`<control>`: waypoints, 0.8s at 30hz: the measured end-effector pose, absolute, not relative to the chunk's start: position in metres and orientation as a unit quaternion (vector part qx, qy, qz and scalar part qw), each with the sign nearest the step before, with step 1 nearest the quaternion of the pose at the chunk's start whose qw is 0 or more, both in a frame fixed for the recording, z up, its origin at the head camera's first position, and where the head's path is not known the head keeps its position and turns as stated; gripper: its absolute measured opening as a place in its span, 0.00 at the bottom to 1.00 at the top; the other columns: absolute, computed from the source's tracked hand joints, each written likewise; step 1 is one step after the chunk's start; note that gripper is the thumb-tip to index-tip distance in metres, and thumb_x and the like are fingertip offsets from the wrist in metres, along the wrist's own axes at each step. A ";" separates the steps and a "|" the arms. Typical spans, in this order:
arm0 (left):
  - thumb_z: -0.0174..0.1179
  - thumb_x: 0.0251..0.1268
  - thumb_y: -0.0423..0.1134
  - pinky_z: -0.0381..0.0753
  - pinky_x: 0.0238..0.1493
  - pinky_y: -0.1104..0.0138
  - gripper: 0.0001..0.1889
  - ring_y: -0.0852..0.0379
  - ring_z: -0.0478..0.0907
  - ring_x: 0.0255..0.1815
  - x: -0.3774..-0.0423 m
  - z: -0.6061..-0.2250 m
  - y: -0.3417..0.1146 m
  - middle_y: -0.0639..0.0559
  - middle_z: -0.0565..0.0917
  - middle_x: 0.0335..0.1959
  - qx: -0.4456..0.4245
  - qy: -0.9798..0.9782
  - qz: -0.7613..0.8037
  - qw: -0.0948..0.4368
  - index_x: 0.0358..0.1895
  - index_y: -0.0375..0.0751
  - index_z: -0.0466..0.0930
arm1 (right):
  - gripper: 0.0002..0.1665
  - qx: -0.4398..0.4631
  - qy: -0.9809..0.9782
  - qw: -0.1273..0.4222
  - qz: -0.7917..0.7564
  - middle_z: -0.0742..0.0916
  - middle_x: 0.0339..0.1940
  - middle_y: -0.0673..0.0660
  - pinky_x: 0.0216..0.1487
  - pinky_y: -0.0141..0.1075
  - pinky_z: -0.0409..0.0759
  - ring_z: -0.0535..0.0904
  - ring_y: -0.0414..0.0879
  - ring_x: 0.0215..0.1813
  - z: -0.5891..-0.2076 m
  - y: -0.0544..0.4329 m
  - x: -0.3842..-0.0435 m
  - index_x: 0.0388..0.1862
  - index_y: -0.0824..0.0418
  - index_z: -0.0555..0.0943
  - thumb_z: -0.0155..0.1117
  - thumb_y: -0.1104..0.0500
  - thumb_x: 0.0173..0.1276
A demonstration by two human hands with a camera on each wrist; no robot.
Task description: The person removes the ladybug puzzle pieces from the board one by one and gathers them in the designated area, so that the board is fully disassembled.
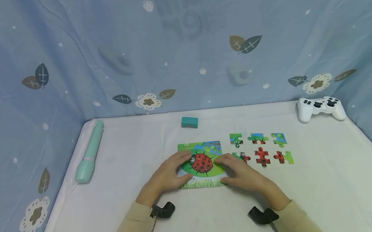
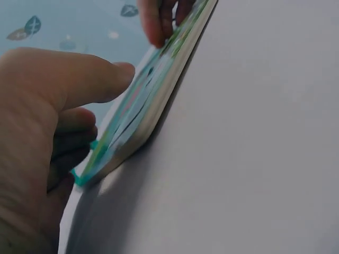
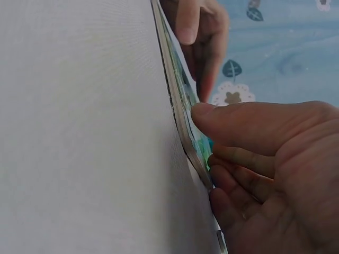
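Observation:
A rectangular ladybug picture board (image 1: pixel 203 181), like a puzzle, lies on the white table between the two hands. My left hand (image 1: pixel 170 174) rests at its left side, fingers and thumb reaching over the edge. In the left wrist view, the left thumb (image 2: pixel 100 79) hangs over the picture, with the fingers beside the edge. At the board's right side is my right hand (image 1: pixel 240 173), fingertips and thumb at the border. The right thumb (image 3: pixel 233 121) overlaps the board's edge in the right wrist view, the other fingers bent loosely alongside.
Several loose jigsaw pieces (image 1: pixel 262 157) lie in two rows to the right, one partly behind the right hand. A teal block (image 1: pixel 189 122) sits behind the board. A white game controller (image 1: pixel 321 108) lies back right, a mint-green wand (image 1: pixel 90 153) at left.

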State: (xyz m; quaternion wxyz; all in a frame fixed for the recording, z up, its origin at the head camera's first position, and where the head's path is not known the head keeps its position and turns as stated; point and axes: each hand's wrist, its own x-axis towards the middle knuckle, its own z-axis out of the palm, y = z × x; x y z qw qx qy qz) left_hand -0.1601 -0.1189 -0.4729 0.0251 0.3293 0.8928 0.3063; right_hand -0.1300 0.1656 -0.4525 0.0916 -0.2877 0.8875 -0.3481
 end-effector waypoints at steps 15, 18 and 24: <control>0.63 0.60 0.49 0.61 0.72 0.56 0.28 0.54 0.65 0.71 -0.146 -0.468 -0.100 0.58 0.72 0.66 0.392 0.867 0.296 0.080 0.64 0.47 0.73 | 0.30 -0.291 0.890 0.082 -0.341 0.74 0.62 0.56 0.65 0.51 0.70 0.70 0.52 0.66 -0.455 0.165 -0.130 0.61 0.63 0.73 0.69 0.59 0.59; 0.62 0.60 0.50 0.61 0.72 0.57 0.28 0.55 0.64 0.71 -0.148 -0.470 -0.100 0.59 0.71 0.67 0.390 0.869 0.293 0.088 0.64 0.49 0.73 | 0.30 -0.289 0.890 0.082 -0.343 0.74 0.62 0.56 0.65 0.51 0.70 0.69 0.52 0.65 -0.455 0.164 -0.130 0.60 0.63 0.74 0.70 0.59 0.59; 0.61 0.62 0.49 0.63 0.71 0.57 0.26 0.55 0.64 0.71 -0.150 -0.472 -0.100 0.58 0.71 0.67 0.397 0.866 0.291 0.087 0.63 0.48 0.75 | 0.30 -0.279 0.890 0.086 -0.350 0.74 0.62 0.56 0.66 0.52 0.69 0.69 0.52 0.66 -0.455 0.162 -0.129 0.60 0.63 0.74 0.70 0.60 0.58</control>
